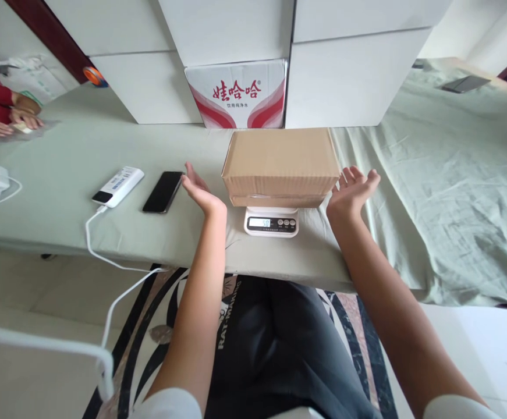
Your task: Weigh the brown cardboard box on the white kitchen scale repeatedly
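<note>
A brown cardboard box [282, 157] rests on a small white digital scale [271, 231], whose lit display seems to read 58 or 50. My left hand [203, 192] is open to the left of the box, apart from it, palm turned up and fingers near the black phone [162, 192]. On the other side my right hand [351, 191] is open too, fingers spread, close by the box's right edge; whether it touches the box I cannot tell. Neither hand holds anything. The scale's plate is hidden under the box.
White boxes [344, 81] stand stacked behind, with a red-and-white printed carton [240, 96] among them. A white power bank [119, 186] with a cable lies at left. Another person's hands [21, 119] work at the far left. A dark flat device [466, 84] lies at the right rear.
</note>
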A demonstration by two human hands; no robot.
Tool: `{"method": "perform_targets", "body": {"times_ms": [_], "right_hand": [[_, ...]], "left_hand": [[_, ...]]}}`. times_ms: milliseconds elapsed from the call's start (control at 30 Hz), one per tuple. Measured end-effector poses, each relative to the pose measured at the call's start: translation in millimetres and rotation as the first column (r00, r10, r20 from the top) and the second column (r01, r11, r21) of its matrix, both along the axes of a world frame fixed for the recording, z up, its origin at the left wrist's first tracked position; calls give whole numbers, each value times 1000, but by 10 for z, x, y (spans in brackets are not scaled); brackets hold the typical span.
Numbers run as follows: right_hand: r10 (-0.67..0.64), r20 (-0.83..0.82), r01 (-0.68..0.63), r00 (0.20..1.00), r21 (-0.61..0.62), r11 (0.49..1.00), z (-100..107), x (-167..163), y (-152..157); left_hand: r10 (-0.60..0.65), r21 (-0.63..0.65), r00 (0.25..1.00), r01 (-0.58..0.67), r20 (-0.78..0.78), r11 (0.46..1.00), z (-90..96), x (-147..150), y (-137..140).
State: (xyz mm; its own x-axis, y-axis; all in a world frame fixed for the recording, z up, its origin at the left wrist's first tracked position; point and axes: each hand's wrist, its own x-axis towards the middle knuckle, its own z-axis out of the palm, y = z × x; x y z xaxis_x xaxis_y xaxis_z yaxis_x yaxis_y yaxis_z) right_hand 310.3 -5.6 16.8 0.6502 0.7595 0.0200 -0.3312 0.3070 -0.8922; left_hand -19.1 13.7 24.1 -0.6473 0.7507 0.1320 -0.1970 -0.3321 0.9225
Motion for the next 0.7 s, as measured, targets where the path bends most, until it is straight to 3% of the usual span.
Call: {"method": "perform_targets", "body": {"times_ms": [200, 333, 533, 700], "right_hand": [[72, -22, -72, 997, -30, 997, -49, 4, 64], [102, 18, -102, 995, -25, 995, -92, 40, 86], [34, -55, -39, 998, -78, 996, -35, -14, 66], [55, -15, -56, 998, -35, 998, -13, -29, 47]], "left_hand": [[-39, -182, 994, 57, 98, 982, -64, -57, 72], [-68, -168, 994, 81, 79, 982, -78, -51, 77], [-56, -156, 997, 65, 61, 986, -137, -85, 106], [-86, -118, 996, 90, 39, 989, -204, -133, 151]]}}
